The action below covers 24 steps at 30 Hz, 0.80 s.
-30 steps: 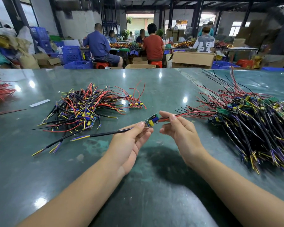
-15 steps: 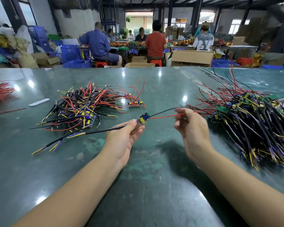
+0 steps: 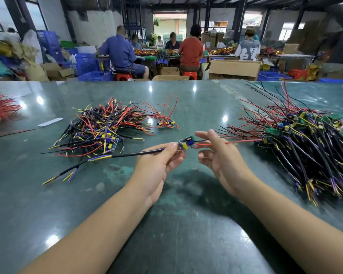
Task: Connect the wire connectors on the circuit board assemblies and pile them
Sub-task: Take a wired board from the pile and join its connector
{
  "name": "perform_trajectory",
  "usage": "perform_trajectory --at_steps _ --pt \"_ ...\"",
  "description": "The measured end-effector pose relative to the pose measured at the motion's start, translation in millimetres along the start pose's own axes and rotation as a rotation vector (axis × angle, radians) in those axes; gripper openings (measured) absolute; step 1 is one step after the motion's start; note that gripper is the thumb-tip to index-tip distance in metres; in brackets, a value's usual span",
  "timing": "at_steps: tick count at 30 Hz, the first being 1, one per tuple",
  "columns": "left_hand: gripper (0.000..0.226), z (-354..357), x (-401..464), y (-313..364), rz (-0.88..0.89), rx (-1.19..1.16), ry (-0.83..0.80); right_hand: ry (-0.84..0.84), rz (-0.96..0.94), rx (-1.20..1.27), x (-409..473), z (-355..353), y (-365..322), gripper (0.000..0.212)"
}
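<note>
Left hand (image 3: 158, 167) pinches small circuit board (image 3: 186, 142); right hand (image 3: 222, 159) pinches its red wire (image 3: 242, 142) just beside. No print legible on board.

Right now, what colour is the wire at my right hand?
Red wire, by the right hand; head view.

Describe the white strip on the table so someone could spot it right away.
Start at the left wire pile on the green table. Just to its left lies the white strip, flat and alone. It is the only pale, wireless thing there.
</note>
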State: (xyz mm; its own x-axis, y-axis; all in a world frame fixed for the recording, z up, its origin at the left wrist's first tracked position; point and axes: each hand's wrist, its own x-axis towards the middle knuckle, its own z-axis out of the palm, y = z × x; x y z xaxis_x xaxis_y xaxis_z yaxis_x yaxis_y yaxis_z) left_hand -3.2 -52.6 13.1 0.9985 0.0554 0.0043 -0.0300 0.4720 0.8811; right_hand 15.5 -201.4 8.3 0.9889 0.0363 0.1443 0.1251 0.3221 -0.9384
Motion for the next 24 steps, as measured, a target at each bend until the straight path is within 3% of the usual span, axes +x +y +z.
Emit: perform_trajectory --at_steps 3,8,12,16,18,20,24 --pt "0.013 0.9 -1.1 -0.5 0.011 0.053 -0.037 0.016 -0.038 -0.023 0.9 -0.7 2.1 0.042" --pt "0.032 -0.8 -1.1 2.2 -0.01 0.055 -0.088 0.261 -0.092 0.129 8.0 -10.4 -5.3 0.049" --pt "0.023 -4.2 1.4 3.4 -0.008 0.045 -0.066 0.448 -0.096 0.236 12.2 -21.8 -12.5 0.05" --pt "0.02 -6.5 3.0 1.3 -0.021 0.049 -0.046 0.486 -0.092 0.273 12.4 -27.1 -14.1 0.048" --pt "0.015 -6.5 3.8 0.5 -0.013 0.04 -0.018 0.403 -0.044 0.303 11.1 -25.4 -14.8 0.044" --pt "0.012 -7.3 5.7 1.4 0.003 0.014 0.027 0.2 0.074 0.243 6.1 -19.9 -14.9 0.031" --pt "0.011 -5.1 2.8 0.4 0.005 -0.023 0.023 -0.233 0.149 -0.219 -11.6 -2.4 0.3 0.033"
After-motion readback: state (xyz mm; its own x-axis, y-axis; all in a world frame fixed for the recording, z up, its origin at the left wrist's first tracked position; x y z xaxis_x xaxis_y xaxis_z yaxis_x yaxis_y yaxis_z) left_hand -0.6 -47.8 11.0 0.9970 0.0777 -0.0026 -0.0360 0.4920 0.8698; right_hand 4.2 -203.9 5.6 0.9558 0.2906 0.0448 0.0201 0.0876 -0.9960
